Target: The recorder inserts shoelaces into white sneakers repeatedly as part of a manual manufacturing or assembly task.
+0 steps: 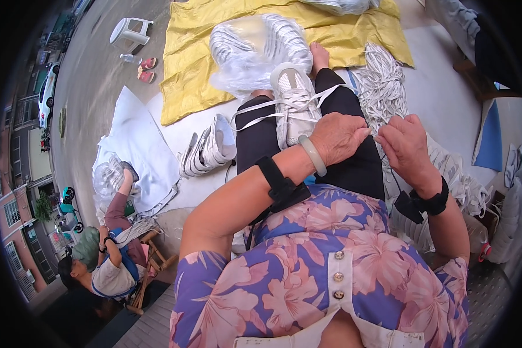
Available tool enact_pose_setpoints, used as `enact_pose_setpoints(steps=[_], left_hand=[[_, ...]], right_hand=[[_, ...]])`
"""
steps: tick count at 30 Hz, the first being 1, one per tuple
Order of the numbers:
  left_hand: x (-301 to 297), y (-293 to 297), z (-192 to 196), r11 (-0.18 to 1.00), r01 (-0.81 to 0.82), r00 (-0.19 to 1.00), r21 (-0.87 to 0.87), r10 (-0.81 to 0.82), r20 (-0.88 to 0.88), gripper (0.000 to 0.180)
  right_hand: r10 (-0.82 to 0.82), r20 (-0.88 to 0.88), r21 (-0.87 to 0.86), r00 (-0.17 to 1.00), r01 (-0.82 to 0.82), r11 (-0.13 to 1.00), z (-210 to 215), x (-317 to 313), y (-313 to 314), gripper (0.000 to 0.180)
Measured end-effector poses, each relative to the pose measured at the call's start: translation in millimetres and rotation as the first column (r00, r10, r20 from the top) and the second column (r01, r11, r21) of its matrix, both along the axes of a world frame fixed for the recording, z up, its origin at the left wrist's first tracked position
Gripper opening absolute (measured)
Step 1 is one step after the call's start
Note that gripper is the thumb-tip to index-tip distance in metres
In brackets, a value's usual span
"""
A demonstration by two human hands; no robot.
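A white lace-up shoe (296, 104) lies between my thighs, its toe pointing away from me. Its white lace (252, 114) crosses the tongue and trails out over both legs. My left hand (339, 139), with a pale bangle at the wrist, is closed in a pinch to the right of the shoe. Close beside it, my right hand (409, 148) is closed too, its fingertips almost meeting the left ones. Whatever is pinched there is too small to make out. Beyond my right hand lies a heap of loose white laces (383, 78).
A plastic bag of white shoe pieces (261, 49) rests on a yellow sheet (185, 75) ahead. Curved white shoe pieces (207, 148) are stacked left of my leg. More white pieces (455, 177) lie at right. At far left sits a co-worker (116, 261); a white stool (130, 35) stands behind.
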State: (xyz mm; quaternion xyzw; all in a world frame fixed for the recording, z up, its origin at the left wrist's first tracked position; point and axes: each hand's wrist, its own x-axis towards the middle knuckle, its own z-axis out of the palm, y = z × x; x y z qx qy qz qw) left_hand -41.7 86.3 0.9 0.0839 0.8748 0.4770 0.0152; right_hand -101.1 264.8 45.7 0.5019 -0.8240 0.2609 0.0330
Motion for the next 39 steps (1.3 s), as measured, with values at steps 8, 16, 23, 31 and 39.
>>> enact_pose_setpoints(steps=[8, 16, 23, 31, 39], left_hand=[[15, -27, 12, 0.943, -0.109, 0.876, 0.316, -0.059, 0.478, 0.007], [49, -81, -10, 0.868, -0.402, 0.914, -0.291, 0.363, -0.181, 0.003], [47, -77, -13, 0.701, -0.316, 0.948, -0.639, 0.264, -0.179, 0.007], [44, -78, -21, 0.659, -0.264, 0.964, -0.705, 0.153, -0.218, 0.011], [31, -72, -25, 0.651, -0.211, 0.975, -0.729, 0.19, -0.113, 0.011]], right_hand=[[0.148, 0.104, -0.061, 0.984, -0.142, 0.988, -17, 4, -22, 0.014], [0.071, 0.264, -0.162, 0.962, -0.029, 0.986, -71, 21, -75, 0.021], [-0.075, 0.415, -0.032, 0.907, 0.097, 0.995, -86, 24, -99, 0.034], [-0.079, 0.452, -0.038, 0.889, 0.108, 0.993, -92, 24, -105, 0.038], [-0.088, 0.524, -0.088, 0.847, 0.156, 0.984, -93, 25, -107, 0.037]])
